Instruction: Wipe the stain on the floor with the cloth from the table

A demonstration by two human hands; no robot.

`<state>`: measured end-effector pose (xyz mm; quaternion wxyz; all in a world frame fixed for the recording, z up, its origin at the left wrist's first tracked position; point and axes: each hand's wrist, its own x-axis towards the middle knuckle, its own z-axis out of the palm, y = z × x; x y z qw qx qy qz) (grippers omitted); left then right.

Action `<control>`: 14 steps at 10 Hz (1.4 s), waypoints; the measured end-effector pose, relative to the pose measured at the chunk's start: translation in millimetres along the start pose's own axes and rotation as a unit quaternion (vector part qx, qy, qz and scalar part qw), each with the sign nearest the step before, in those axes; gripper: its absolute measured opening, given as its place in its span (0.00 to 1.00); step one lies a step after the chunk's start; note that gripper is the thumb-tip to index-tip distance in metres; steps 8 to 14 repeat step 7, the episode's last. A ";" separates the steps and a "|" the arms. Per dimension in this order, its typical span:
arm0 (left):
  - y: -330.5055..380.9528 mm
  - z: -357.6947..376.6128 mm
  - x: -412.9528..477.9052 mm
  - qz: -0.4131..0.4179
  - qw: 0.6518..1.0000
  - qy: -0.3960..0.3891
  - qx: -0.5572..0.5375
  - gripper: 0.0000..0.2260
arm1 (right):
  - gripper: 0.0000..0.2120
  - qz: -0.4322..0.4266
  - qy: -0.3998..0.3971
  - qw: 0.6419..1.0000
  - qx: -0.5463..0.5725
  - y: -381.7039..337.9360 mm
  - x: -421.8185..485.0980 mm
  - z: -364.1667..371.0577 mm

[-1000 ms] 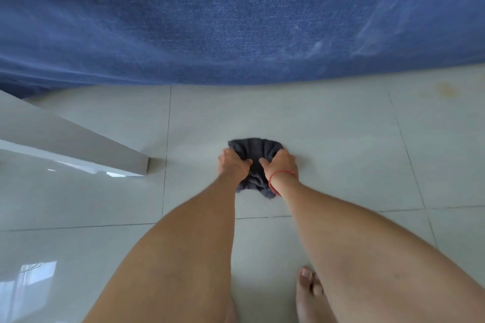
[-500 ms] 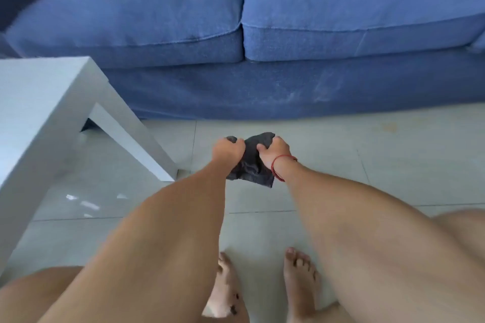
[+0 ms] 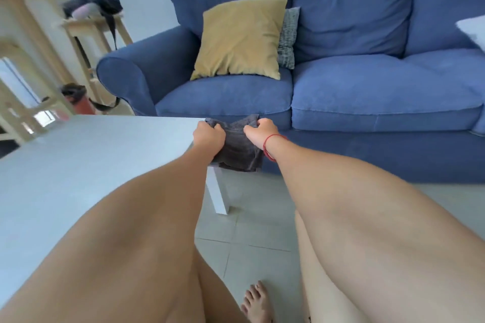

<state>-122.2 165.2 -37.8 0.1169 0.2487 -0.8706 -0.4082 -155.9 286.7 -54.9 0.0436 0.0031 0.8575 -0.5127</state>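
A dark grey cloth (image 3: pixel 237 148) hangs in the air at the far right corner of the white table (image 3: pixel 78 165). Both hands grip its top edge. My left hand (image 3: pixel 209 136) holds the cloth's left side, right over the table corner. My right hand (image 3: pixel 262 131), with a red string on the wrist, holds the right side, just past the table's edge. The cloth's lower part dangles in front of the sofa base. No stain shows on the pale tiled floor (image 3: pixel 249 252) in this view.
A blue sofa (image 3: pixel 367 92) with a yellow cushion (image 3: pixel 242 39) stands straight ahead. The table's white leg (image 3: pixel 217 191) reaches the floor below the cloth. Wooden shelving (image 3: pixel 86 31) stands at the far left. My bare foot (image 3: pixel 256 301) and legs fill the bottom.
The cloth has come up off the floor, held by both hands, to the level of the table's corner. My view has risen from the floor to the sofa and table top.
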 end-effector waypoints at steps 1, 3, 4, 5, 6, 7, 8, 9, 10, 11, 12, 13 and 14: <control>-29.9 -70.7 -2.6 -0.032 0.997 0.069 0.002 0.18 | 0.09 -0.041 -0.054 0.998 0.010 -49.7 -20.8 50.7; -107.7 -186.9 -24.6 -0.129 0.978 0.163 0.006 0.17 | 0.15 -0.096 -0.174 0.980 -0.013 -118.8 -76.1 151.5; -136.0 -215.5 -37.8 -0.158 0.969 0.187 0.010 0.16 | 0.18 -0.096 -0.217 0.971 -0.021 -131.9 -101.6 185.9; -154.2 -229.4 -43.1 -0.182 0.965 0.189 0.000 0.19 | 0.18 -0.105 -0.226 0.968 -0.027 -139.0 -109.5 211.3; -165.1 -234.7 -43.6 -0.245 0.954 0.174 0.004 0.26 | 0.19 -0.088 -0.209 0.973 -0.045 -143.5 -114.6 209.1; -173.2 -233.5 -36.5 -0.269 0.943 0.188 0.053 0.30 | 0.19 -0.094 -0.144 0.985 -0.023 -155.1 -107.8 193.0; -173.2 -233.5 -36.5 -0.269 0.943 0.188 0.053 0.30 | 0.19 -0.094 -0.144 0.985 -0.023 -155.1 -107.8 193.0; -173.2 -233.5 -36.5 -0.269 0.943 0.188 0.053 0.30 | 0.19 -0.094 -0.144 0.985 -0.023 -155.1 -107.8 193.0; -173.2 -233.5 -36.5 -0.269 0.943 0.188 0.053 0.30 | 0.19 -0.094 -0.144 0.985 -0.023 -155.1 -107.8 193.0; -173.2 -233.5 -36.5 -0.269 0.943 0.188 0.053 0.30 | 0.19 -0.094 -0.144 0.985 -0.023 -155.1 -107.8 193.0; -173.2 -233.5 -36.5 -0.269 0.943 0.188 0.053 0.30 | 0.19 -0.094 -0.144 0.985 -0.023 -155.1 -107.8 193.0; -173.2 -233.5 -36.5 -0.269 0.943 0.188 0.053 0.30 | 0.19 -0.094 -0.144 0.985 -0.023 -155.1 -107.8 193.0; -173.2 -233.5 -36.5 -0.269 0.943 0.188 0.053 0.30 | 0.19 -0.094 -0.144 0.985 -0.023 -155.1 -107.8 193.0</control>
